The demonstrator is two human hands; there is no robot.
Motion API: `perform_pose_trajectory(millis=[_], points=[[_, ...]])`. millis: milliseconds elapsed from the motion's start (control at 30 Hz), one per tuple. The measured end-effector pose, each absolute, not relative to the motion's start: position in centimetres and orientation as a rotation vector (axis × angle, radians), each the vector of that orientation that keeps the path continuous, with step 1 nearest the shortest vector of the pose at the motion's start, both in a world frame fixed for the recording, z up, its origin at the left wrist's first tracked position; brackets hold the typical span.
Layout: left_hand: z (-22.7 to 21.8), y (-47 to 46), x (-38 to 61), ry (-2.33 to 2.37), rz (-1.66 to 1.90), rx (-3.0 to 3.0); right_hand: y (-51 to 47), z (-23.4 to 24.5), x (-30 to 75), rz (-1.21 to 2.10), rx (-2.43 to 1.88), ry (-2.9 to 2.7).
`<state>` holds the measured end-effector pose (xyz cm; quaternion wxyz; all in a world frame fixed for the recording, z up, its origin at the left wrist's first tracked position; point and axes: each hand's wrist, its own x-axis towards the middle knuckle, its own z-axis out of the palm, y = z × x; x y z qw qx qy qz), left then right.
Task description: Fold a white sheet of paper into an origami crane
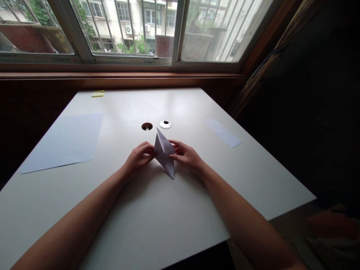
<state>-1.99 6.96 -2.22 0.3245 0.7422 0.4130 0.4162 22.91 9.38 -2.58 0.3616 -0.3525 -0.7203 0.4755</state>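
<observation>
A folded sheet of white paper (164, 153), diamond-shaped with a pointed top and bottom, is held upright over the middle of the table. My left hand (140, 154) pinches its left corner between thumb and fingers. On the other side my right hand (186, 154) grips the right corner, thumb in front and fingers partly behind the paper. The lower tip of the paper is at or just above the tabletop; I cannot tell if it touches. Some fingertips are hidden by the folds.
On the white table (157, 225), flat paper sheets (64, 138) lie left and a paper strip (223, 132) right. Beyond my hands are a cable hole (147, 126) and its round metal cover (165, 124). Yellow sticky notes (98, 93) lie at the far edge, below the window.
</observation>
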Motion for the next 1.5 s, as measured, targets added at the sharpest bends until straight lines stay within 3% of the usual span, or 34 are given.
perform_pose_trajectory(millis=[433, 800, 1033, 1500], points=[[-1.8, 6.9, -2.0, 1.108, 1.286, 1.436, 8.5, -1.8, 22.6, 1.165, -0.759, -1.774], [-0.9, 6.7, -1.5, 1.166, 0.985, 1.502, 8.8, -1.9, 22.8, 0.931, -0.701, -1.89], [-2.1, 6.9, -1.5, 0.793, 1.076, 1.108, 8.8, -2.1, 22.6, 0.993, -0.754, -1.766], [-2.2, 6.6, -1.6, 0.917, 1.295, 1.532, 8.8, -2.1, 22.4, 1.193, -0.736, -1.483]])
